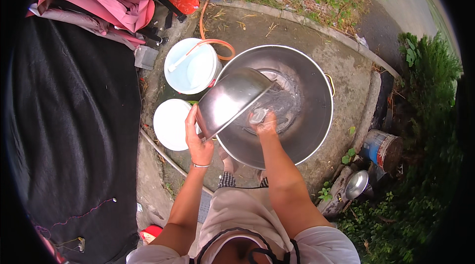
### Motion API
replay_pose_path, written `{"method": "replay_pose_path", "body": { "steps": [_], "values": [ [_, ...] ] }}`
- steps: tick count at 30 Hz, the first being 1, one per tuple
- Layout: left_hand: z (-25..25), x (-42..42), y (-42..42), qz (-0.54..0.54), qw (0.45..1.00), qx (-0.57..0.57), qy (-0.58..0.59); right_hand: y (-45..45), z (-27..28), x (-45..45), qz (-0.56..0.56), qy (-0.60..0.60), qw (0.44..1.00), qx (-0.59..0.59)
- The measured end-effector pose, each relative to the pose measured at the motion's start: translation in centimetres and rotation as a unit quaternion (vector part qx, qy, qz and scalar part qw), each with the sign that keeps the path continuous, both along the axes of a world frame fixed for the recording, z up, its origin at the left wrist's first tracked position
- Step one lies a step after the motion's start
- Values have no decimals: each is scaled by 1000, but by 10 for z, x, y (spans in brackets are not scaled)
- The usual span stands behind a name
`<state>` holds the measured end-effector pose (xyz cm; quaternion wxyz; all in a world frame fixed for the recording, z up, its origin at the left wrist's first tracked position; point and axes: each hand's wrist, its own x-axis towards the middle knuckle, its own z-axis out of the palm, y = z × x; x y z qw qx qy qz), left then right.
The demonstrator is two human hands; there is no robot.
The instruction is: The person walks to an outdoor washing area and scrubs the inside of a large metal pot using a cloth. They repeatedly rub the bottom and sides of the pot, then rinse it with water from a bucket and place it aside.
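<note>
My left hand (199,144) grips the lower left edge of a shiny metal basin (237,95). The basin is tipped on its side over a large round metal pot (313,119), its mouth facing down and to the right. Inside the pot, my right hand (268,123) holds a small pale, translucent-looking thing (259,115), too blurred to name. Water (279,102) ripples over the pot's bottom just beyond that hand. A yellow handle (330,85) sticks out from the pot's right side.
Left of the pot stand a white bucket (182,78) with an orange hose (219,41) in it and a white lidded bucket (171,124). A black sheet (74,123) covers the far left. A concrete curb (365,111), a paint-stained bucket (382,150) and a small metal bowl (357,185) lie right.
</note>
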<state>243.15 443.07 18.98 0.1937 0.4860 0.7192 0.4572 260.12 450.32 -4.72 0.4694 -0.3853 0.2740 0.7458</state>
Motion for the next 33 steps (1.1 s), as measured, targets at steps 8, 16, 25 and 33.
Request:
{"method": "replay_pose_path", "body": {
  "steps": [8, 16, 25, 33],
  "values": [
    [-17, -8, 18, -103, 971, 151, 153, -20, 9, -15, -48, 165, 925, 340],
    [-56, -112, -35, 183, 977, 106, 10, -39, 35, -107, 354, -517, 745, 228],
    [-219, -245, -153, 343, 920, -160, 104, -59, 23, -183, 460, -696, 409, 370],
    [-372, -303, -124, 460, 763, -452, 41, -60, 5, -184, 441, -683, 402, 420]
  ]
}}
